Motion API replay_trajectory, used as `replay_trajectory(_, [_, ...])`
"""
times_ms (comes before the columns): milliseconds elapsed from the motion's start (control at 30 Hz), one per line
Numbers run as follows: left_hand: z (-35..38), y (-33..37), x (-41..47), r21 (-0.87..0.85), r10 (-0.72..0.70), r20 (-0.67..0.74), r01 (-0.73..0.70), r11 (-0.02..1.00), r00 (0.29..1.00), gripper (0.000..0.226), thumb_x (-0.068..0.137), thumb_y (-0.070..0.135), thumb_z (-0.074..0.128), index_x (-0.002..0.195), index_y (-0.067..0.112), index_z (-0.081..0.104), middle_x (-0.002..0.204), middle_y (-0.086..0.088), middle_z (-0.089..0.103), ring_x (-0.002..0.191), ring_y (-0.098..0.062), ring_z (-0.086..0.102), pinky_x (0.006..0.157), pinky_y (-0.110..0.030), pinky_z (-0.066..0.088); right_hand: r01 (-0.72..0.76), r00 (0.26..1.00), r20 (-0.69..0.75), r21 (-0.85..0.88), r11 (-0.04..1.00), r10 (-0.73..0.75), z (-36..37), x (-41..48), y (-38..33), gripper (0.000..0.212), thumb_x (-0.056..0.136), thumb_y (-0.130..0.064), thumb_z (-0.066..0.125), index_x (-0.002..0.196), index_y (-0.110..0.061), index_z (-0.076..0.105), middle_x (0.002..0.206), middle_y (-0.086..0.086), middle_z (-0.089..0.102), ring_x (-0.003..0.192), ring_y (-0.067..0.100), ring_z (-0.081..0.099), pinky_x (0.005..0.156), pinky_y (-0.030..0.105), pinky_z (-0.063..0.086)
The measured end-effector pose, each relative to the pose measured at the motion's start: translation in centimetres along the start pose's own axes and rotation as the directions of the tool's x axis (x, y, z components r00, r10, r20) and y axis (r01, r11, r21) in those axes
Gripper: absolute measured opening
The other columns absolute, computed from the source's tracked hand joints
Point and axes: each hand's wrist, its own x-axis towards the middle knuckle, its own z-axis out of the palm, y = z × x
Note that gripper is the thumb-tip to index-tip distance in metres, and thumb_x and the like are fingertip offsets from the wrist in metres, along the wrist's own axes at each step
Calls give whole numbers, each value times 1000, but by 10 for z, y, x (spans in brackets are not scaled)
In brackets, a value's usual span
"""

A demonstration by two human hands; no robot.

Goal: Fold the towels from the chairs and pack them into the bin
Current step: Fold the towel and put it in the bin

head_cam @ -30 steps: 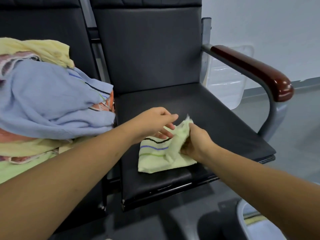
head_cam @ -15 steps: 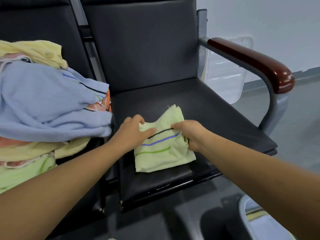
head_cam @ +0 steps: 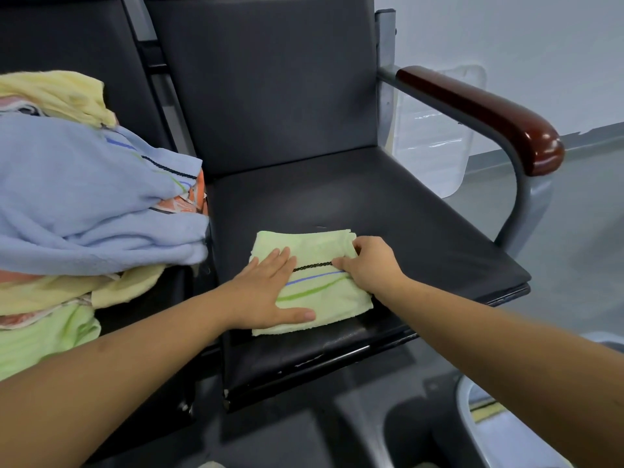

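A small pale-green towel [head_cam: 324, 300] with black, blue and green stripes lies folded flat near the front of the black chair seat [head_cam: 388, 211]. My left hand [head_cam: 270, 292] presses flat on its left half, fingers straight and thumb spread toward the front edge. My right hand [head_cam: 371, 265] rests on the towel's right edge with its fingers bent down onto the cloth. A heap of unfolded towels [head_cam: 84, 204], blue on top with yellow, orange and green ones below, fills the chair to the left. The bin's pale rim [head_cam: 472, 410] shows at the bottom right, beside my right forearm.
The chair has a dark red armrest [head_cam: 489, 116] on a grey metal frame on its right side. A clear plastic lid [head_cam: 435, 136] leans against the wall behind it. Grey floor lies to the right, and dark floor shows in front of the seat.
The towel's raised far flap has been laid down, so it now lies as a flat rectangle. My left hand has opened and spread flat on it; my right hand has moved to the right edge.
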Motion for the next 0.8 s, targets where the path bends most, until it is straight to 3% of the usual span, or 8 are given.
replay_trajectory(67, [1, 4, -2, -82, -20, -13, 19, 996, 1000, 127, 62, 98, 15, 159, 19, -10, 163, 3, -25, 148, -9, -25, 123, -37, -10, 46, 999, -5, -82, 996, -46, 1, 2, 0, 40, 87, -25, 73, 70, -12, 39, 68, 4, 42, 63, 19, 39, 56, 32, 32])
replay_trajectory(133, [2, 8, -3, -300, -142, -132, 97, 949, 981, 116, 72, 92, 25, 159, 18, 11, 167, 0, -6, 153, -13, -9, 124, -34, 1, 29, 1000, 5, -188, 982, -29, 2, 4, -3, 33, 90, -29, 68, 74, -13, 44, 74, 1, 50, 69, 22, 50, 56, 32, 37])
replay_trajectory(233, [-2, 10, -1, -511, -469, -364, 249, 823, 805, 70, 87, 57, 64, 131, 7, 43, 137, -11, 41, 129, -29, 41, 99, -33, 40, -54, 998, 34, -197, 979, 62, 6, 6, -11, 31, 94, -32, 61, 75, -12, 46, 76, 2, 53, 65, 20, 52, 55, 29, 39])
replay_trajectory(333, [-14, 6, 5, -776, -608, -125, 305, 552, 784, 47, 81, 33, 77, 109, 3, 55, 109, -8, 64, 94, -22, 63, 68, -30, 49, -103, 987, 106, -166, 981, 121, 12, 6, -17, 33, 93, -28, 60, 70, -14, 41, 71, 0, 46, 63, 17, 45, 59, 29, 38])
replay_trajectory(433, [-29, 13, 4, -962, -513, 107, 219, 162, 852, 30, 82, 18, 77, 105, 1, 69, 103, -16, 75, 89, -28, 73, 82, -39, 59, -141, 974, 162, -98, 985, 156, 6, 6, -20, 24, 92, -27, 64, 84, -11, 49, 74, 0, 48, 72, 19, 51, 65, 29, 43])
replay_trajectory(533, [-53, 41, -3, -994, -398, 103, 77, -82, 912, 27, 89, 18, 69, 113, 7, 67, 100, -15, 76, 88, -29, 75, 73, -38, 60, -285, 937, 271, 221, 933, 222, -20, 5, -16, 35, 88, -30, 75, 105, -3, 60, 95, 6, 68, 92, 24, 67, 82, 32, 54])
replay_trajectory(667, [-86, 88, -3, -978, -240, -28, -77, -196, 970, 35, 94, 22, 60, 126, 8, 61, 112, -16, 73, 102, -32, 72, 84, -45, 59, -394, 891, 448, 673, 626, 79, -62, -9, 9, 37, 94, -27, 68, 125, -5, 67, 115, 11, 74, 106, 27, 71, 95, 42, 55])
replay_trajectory(800, [-93, 149, 15, -964, -48, -60, -70, -258, 997, 47, 92, 25, 55, 134, 5, 57, 127, -19, 66, 119, -38, 63, 105, -53, 46, -398, 885, 451, 861, 318, -113, -106, -39, 40, 51, 97, -48, 59, 136, -14, 61, 132, 10, 65, 121, 29, 63, 104, 46, 49])
